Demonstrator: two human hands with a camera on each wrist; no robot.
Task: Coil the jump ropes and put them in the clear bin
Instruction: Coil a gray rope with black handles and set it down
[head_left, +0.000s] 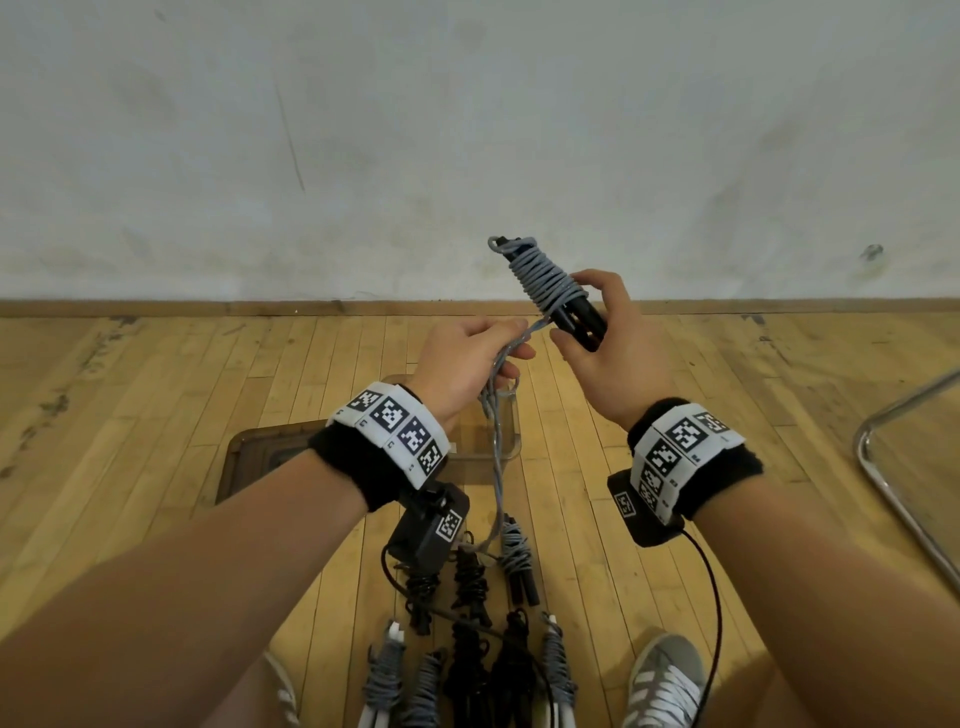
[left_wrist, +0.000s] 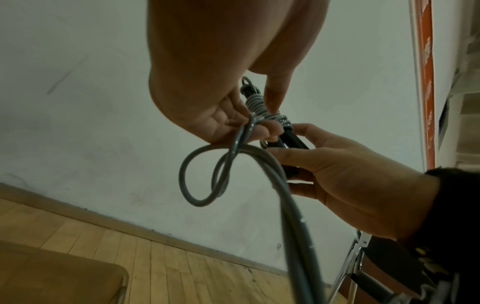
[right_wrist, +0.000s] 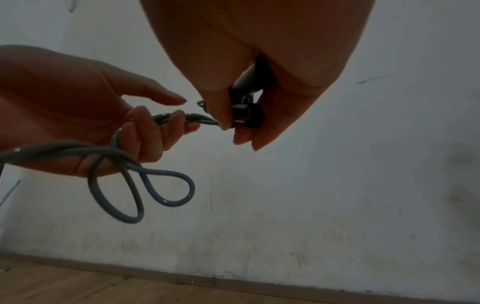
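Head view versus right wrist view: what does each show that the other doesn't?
Only the head view shows the coiled ropes lying on the floor, the clear bin below the hands, a shoe and the grey turns wound around the handles. Only the right wrist view shows the handles' round end caps and two slack loops. Both show the left hand gripping the rope and the right hand holding the handles.

Head view is evenly lit and sharp, its edges bowed by the wide lens — both wrist views are dim, grainy and soft, with near skin blurred.
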